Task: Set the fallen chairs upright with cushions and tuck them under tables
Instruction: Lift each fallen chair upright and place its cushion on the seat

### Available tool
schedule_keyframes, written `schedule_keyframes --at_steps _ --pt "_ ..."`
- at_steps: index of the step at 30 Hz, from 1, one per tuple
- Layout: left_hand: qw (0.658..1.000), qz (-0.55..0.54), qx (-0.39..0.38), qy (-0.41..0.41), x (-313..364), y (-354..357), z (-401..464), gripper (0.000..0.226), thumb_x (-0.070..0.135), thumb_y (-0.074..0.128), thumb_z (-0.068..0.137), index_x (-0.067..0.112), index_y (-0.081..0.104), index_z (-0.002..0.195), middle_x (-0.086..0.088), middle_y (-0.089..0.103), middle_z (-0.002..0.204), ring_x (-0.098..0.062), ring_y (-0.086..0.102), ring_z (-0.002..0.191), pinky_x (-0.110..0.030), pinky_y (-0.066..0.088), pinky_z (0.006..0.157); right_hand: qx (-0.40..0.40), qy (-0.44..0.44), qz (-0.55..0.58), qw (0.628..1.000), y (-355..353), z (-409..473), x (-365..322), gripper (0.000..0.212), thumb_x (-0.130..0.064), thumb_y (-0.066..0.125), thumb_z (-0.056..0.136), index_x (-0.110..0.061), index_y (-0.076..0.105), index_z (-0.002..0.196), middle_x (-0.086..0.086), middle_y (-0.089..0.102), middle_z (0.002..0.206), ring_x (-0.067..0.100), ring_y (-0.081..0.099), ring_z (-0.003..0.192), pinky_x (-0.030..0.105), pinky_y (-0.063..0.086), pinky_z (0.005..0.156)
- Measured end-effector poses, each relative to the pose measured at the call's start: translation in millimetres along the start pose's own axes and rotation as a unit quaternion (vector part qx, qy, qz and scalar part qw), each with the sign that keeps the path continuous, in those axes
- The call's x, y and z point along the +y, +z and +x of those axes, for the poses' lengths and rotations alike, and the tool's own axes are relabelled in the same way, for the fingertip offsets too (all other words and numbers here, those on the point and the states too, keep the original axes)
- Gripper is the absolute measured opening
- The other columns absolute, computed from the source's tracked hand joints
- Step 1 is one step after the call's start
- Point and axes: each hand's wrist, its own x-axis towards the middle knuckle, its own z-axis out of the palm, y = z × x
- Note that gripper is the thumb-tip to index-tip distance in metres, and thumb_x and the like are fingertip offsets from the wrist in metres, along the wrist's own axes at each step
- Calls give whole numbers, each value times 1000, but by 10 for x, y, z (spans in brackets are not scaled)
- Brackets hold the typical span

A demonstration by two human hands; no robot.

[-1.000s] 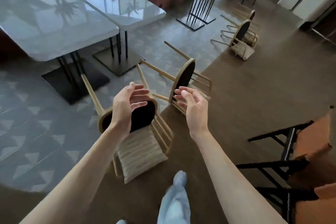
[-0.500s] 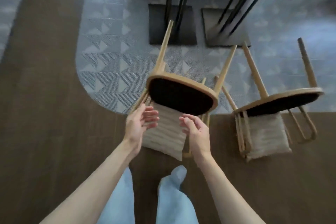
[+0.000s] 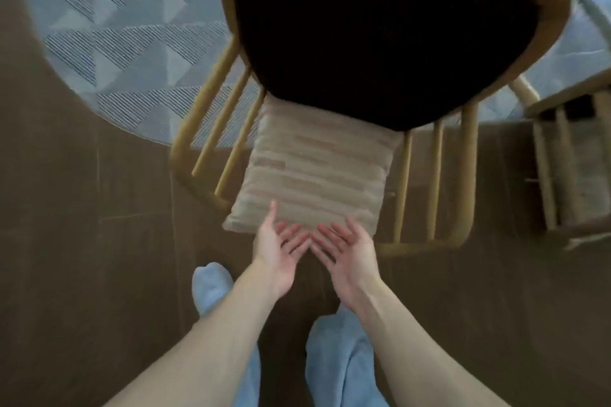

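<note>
Head cam: cushion (image 3: pixel 317 175) just beyond hands (image 3: pixel 312 249).

Beige striped cushion (image 3: pixel 317 175), tan chair (image 3: pixel 390 26) with black underside, grey triangle-patterned rug (image 3: pixel 132 43).

We have one head-worn view, looking steeply down and forward, close over the fallen chair (image 3: pixel 390 33) and floor (image 3: pixel 82 241) by our feet.

Brown floor (image 3: pixel 82 274) carries a patterned rug (image 3: pixel 125 43), tipped chair (image 3: pixel 390 26), cushion (image 3: pixel 317 175).
</note>
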Motion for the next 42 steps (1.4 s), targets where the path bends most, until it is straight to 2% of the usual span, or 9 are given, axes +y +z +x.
schedule_keyframes --at_steps 9,11,15,21,26,30,34,37,42 --pt "994 94 51 -18 -713 -721 1209 102 56 67 83 10 18 159 -26 32 158 -40 44 139 -51 38 116 19 69 137 988 -702 1204 879 101 -55 65 88 -7 14 161 24 32 160 37 39 146 50 35 120" --pt "994 105 43 1 -728 -800 1459 100 57 68 80 12 24 158 -22 36 157 -37 43 141 -52 36 117 1 58 154 986 -769 1476 1004 98 -60 65 86 -16 19 161 19 35 160 34 38 147 49 33 121" --pt "994 89 -41 57 -609 -923 1893 83 57 70 73 19 51 144 -7 65 137 -24 57 132 -43 39 115 -30 3 173 984 -837 1986 1165 83 -66 65 79 -21 48 146 6 69 133 25 58 128 47 36 118" --pt "994 23 -66 85 -557 -1173 2280 85 51 71 73 19 47 148 -9 64 138 -25 63 125 -43 51 101 -10 -11 222 975 -850 2253 1224 113 -58 96 39 -22 55 139 3 75 122 26 61 126 49 38 117" --pt "995 -7 -81 61 -467 -1283 2405 86 41 79 70 19 48 147 -6 66 136 -23 67 120 -44 59 93 0 -33 209 977 -842 2256 1114 89 -46 85 60 -24 54 140 4 73 128 25 61 127 47 38 118" --pt "991 25 -104 79 -330 -1252 2219 96 39 88 64 20 47 149 -5 65 138 -22 65 123 -37 59 91 -21 -30 177 983 -826 2024 1002 80 -49 78 71 -24 54 142 5 68 135 27 57 132 48 36 119" --pt "992 38 -73 92 -257 -957 1596 71 39 70 79 22 51 146 2 73 123 -17 65 120 -34 55 94 1 -3 147 989 -669 1431 762 78 -60 69 73 -23 55 141 6 65 139 27 57 132 50 35 119" --pt "995 35 -53 84 -158 -684 1098 64 39 69 84 22 53 144 -1 70 129 -19 64 123 -38 51 102 44 -15 132 990 -564 958 488 87 -66 71 67 -24 55 141 2 67 135 25 60 126 49 36 117" --pt "993 71 -57 81 58 -350 96 66 38 73 77 24 57 139 -2 70 129 -21 65 121 -40 50 100 92 -20 68 993 -415 -41 -101 94 -74 72 59 -23 59 136 2 72 120 21 65 109 39 52 84"
